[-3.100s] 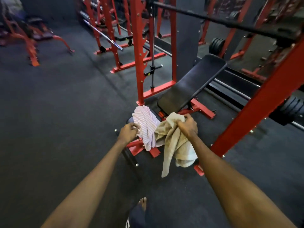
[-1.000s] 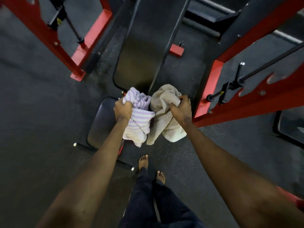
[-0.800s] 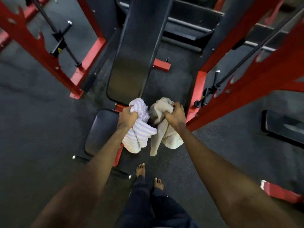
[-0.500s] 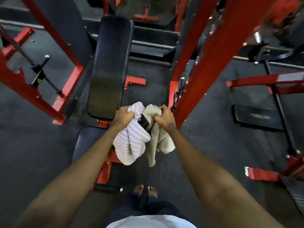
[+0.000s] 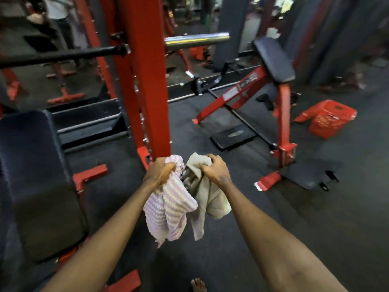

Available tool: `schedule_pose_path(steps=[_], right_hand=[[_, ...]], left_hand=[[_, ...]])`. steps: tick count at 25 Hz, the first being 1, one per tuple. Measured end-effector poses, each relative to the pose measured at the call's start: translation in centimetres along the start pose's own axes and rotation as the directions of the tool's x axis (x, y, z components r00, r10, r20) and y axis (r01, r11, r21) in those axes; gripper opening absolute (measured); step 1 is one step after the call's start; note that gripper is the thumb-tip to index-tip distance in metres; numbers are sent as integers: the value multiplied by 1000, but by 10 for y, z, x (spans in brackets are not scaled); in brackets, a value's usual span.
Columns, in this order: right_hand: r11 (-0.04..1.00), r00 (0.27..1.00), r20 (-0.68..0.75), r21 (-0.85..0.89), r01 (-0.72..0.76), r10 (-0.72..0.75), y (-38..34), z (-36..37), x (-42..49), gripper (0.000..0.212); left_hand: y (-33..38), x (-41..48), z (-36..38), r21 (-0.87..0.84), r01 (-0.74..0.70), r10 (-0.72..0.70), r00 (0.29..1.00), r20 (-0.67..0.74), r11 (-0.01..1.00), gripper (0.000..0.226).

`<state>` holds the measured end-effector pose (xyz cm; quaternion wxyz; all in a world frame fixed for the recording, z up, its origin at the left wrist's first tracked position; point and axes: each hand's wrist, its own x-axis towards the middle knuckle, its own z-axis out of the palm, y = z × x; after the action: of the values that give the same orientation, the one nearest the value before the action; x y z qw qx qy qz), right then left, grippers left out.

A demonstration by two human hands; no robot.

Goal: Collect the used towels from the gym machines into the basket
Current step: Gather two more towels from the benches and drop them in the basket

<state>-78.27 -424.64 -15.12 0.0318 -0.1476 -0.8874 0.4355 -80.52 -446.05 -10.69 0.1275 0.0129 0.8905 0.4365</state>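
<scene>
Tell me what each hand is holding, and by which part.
The left hand grips the pink-and-white striped towel by its bunched top end; the right hand grips the beige towel likewise, the rest hanging down.

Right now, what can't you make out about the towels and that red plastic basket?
Head view.
Red plastic lattice basket: inside hidden by angle and blur.
Pink-striped towel, beige towel: top ends buried inside left hand and right hand.
Bare foot: cut by bottom edge.
</scene>
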Motion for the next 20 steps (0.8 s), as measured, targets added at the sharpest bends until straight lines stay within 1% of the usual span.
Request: schedule_pose_path(steps=[2,4,6,9,12,14,18,20], right_hand=[[997,990,-122,24,-69,72,31,-43,-13,35],[992,965,-229,49,-117,125,58,-84,-27,33],[981,914,-357,85,-174,193,89,-132,-46,29],[957,808,-513,156,-244,290,144,-205,-75,30],[925,711,-592,212,-316,379,198,-275,-96,37],[910,654,-636,248,-331,411,230,-320,-111,43],[891,552,-702,306,-337,450,292,-409,-135,51],[886,506,-731,328,-328,458,312,-445,-143,51]], left_hand=[[25,10,33,13,-74,73,995,63,997,27],[46,17,64,13,-83,81,991,110,996,31],[76,13,103,-11,-99,99,984,151,995,32],[126,-4,162,-72,-144,156,966,208,987,45],[181,-14,218,-108,-202,225,937,269,973,40],[219,-18,256,-118,-245,270,912,310,962,40],[296,-32,332,-170,-299,339,882,326,939,46],[329,-42,364,-206,-314,368,866,339,927,34]])
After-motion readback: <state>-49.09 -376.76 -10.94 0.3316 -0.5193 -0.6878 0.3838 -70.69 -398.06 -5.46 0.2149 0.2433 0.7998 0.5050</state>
